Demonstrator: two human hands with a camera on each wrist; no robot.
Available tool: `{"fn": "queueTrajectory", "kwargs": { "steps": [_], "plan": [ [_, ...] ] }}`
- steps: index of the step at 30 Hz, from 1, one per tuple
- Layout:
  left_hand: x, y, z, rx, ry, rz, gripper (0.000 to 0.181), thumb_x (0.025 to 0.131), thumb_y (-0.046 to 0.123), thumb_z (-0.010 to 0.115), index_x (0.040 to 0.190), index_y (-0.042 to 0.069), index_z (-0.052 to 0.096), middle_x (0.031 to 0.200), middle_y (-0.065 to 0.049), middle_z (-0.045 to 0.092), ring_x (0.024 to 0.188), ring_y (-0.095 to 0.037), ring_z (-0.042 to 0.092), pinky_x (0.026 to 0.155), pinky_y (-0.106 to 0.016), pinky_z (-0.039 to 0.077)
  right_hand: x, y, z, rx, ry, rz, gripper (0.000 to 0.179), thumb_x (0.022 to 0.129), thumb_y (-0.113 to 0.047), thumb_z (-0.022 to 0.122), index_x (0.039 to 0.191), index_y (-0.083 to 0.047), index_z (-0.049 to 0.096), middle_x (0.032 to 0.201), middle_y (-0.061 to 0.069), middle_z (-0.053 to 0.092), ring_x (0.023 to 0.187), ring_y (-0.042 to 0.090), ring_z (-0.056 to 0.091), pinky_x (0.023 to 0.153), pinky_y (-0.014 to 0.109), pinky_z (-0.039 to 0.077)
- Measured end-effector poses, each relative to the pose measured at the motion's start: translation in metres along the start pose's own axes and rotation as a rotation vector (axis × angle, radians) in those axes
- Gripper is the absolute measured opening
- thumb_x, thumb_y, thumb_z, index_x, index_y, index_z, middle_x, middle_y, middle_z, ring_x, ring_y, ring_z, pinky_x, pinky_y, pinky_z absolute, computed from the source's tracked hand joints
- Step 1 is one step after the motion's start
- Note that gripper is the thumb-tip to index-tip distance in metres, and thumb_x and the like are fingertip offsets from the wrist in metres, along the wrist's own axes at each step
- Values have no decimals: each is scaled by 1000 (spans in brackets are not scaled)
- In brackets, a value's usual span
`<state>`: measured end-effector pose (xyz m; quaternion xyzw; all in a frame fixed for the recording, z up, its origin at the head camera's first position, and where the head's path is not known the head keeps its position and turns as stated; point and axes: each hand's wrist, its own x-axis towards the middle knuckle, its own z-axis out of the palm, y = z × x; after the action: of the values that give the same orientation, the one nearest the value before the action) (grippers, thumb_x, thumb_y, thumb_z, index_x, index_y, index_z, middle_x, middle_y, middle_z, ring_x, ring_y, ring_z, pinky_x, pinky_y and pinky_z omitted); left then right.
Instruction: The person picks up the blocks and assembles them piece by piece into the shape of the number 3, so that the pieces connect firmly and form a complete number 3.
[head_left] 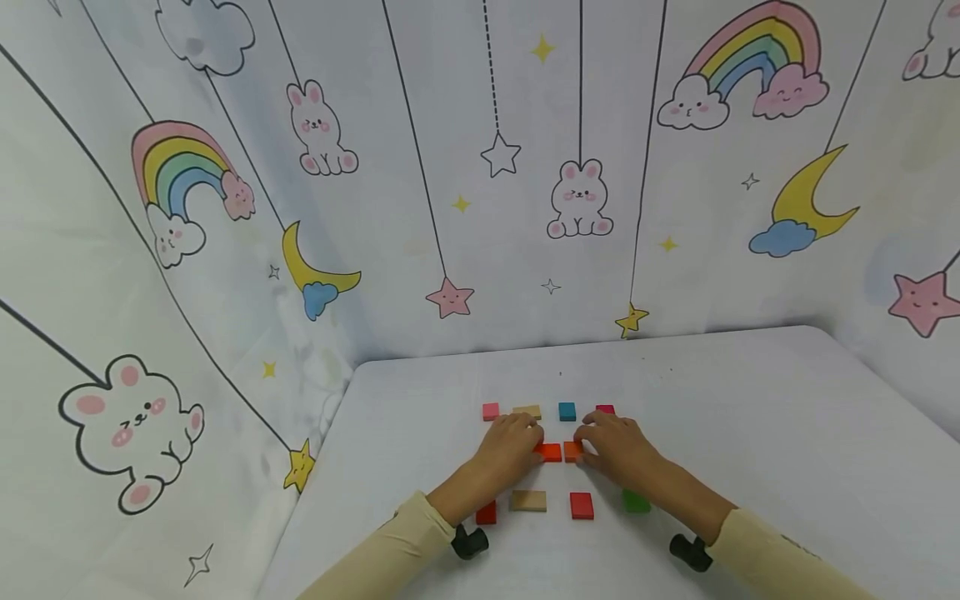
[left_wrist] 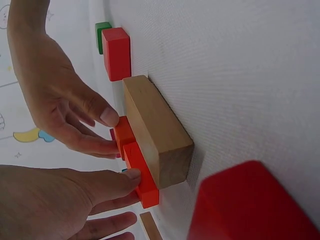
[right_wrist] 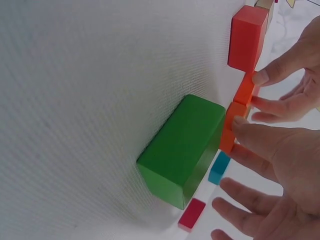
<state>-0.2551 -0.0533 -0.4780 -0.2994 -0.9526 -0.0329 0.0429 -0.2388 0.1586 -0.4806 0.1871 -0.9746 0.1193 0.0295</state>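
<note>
Both hands meet over the middle of the white table. My left hand (head_left: 512, 448) pinches a red-orange block (head_left: 551, 452) between thumb and fingers; the grip shows in the left wrist view, thumb on the near face of the block (left_wrist: 142, 175). From the other side, my right hand (head_left: 618, 446) pinches an orange block (head_left: 572, 452) with thumb and index finger, its other fingers spread in the right wrist view. The two blocks lie end to end, nearly touching, between a back row and a front row of blocks.
Front row: a red block (head_left: 486, 513), a wooden block (head_left: 528, 501), another red block (head_left: 581, 506) and a green block (head_left: 636, 502). Behind the hands sit a pink block (head_left: 491, 411), a wooden block (head_left: 529, 412), a blue block (head_left: 567, 412) and a crimson block (head_left: 605, 408). Patterned curtains (head_left: 510, 250) surround the table.
</note>
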Motion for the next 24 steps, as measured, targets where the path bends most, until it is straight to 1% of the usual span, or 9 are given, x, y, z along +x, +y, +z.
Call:
{"fn": "queueTrajectory", "kwargs": {
  "steps": [12,24],
  "plan": [
    [-1,1,0,29,4,4,25,96,31,80,115,15,76,128,-3,70,125,-20,62,110,-38,49,0,-1,0,11,12,-5,31,82,-22,92,108,-15,79,123,14,70,121,34,64,98,69,51],
    [1,1,3,45,25,20,25,96,32,80,114,16,76,129,-2,69,125,-19,63,110,-36,49,0,-1,2,13,20,-20,31,82,-22,92,109,-15,79,122,12,70,119,32,64,98,69,51]
  ]
}}
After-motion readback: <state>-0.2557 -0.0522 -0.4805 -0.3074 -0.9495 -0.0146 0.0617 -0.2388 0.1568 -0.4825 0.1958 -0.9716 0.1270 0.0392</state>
